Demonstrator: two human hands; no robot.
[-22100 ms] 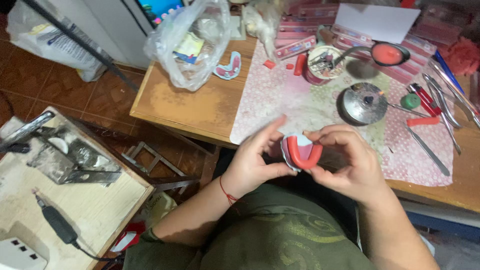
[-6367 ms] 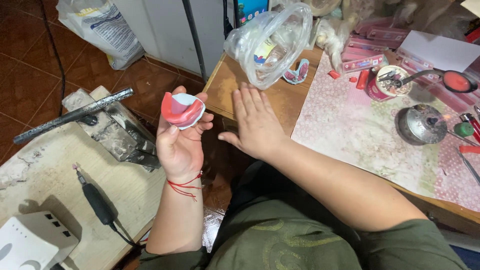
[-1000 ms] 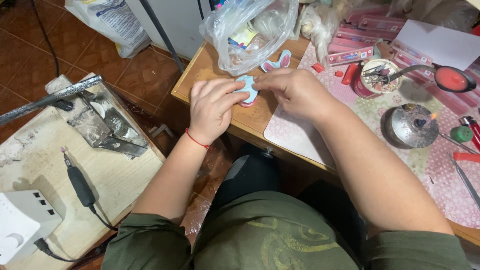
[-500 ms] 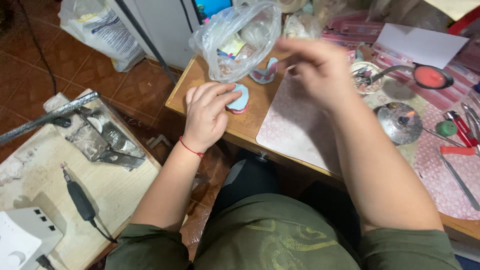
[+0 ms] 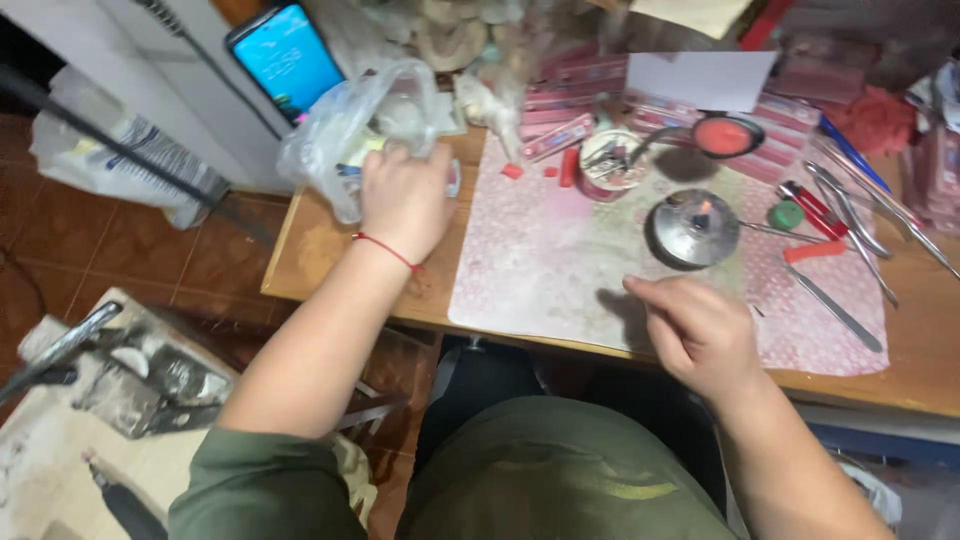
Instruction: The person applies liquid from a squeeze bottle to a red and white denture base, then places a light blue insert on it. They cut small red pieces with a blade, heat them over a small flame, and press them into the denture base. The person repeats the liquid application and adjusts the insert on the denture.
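Wooden table point(image 5: 330, 250) carries a pink patterned mat point(image 5: 560, 270), over red-brown floor tiles point(image 5: 120, 250). Left hand point(image 5: 405, 200) presses flat beside a clear plastic bag point(image 5: 350, 135). Right hand point(image 5: 700, 335) hovers loosely curled, empty, near a round metal burner point(image 5: 695, 228).

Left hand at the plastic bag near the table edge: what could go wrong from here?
The left hand presses on the clear plastic bag, which sits at the table corner; a tug might spill its contents onto the floor. The small burner seems lit close to the right hand; reaching across risks a burn.
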